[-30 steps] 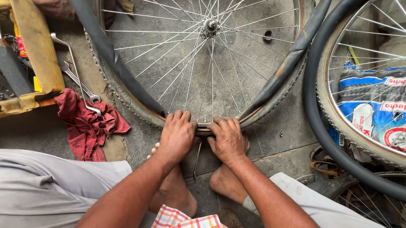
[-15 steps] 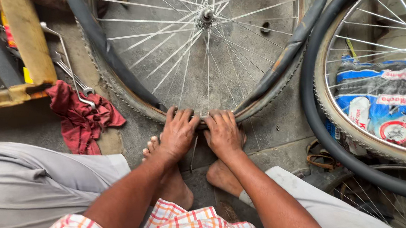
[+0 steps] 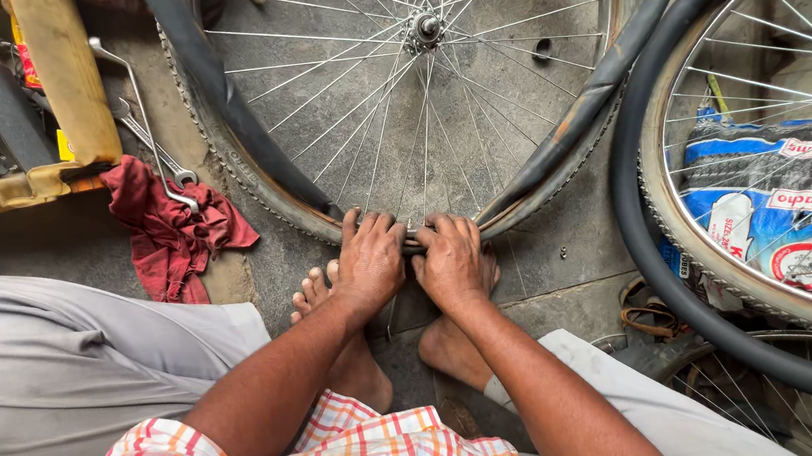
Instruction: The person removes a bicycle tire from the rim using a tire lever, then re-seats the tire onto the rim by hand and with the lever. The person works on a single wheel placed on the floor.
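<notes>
A spoked bicycle wheel (image 3: 411, 36) with a worn tyre (image 3: 251, 189) lies flat on the concrete floor in front of me. A black inner tube (image 3: 602, 87) loops loosely over its rim on both sides. My left hand (image 3: 369, 260) and my right hand (image 3: 451, 258) press side by side on the nearest part of the rim and tyre, fingers curled over the edge. Whatever is under the fingers is hidden. My bare feet (image 3: 444, 350) rest on the floor just below the hands.
A second wheel with a black tyre (image 3: 648, 233) leans at the right over printed packages (image 3: 786, 208). A red rag (image 3: 170, 233) and spanners (image 3: 151, 144) lie at the left, beside a wooden tool tray (image 3: 9, 184).
Both hands stay pressed on the same spot of the rim. The view has shifted slightly, so the wheel and hands sit a little lower in the frame.
</notes>
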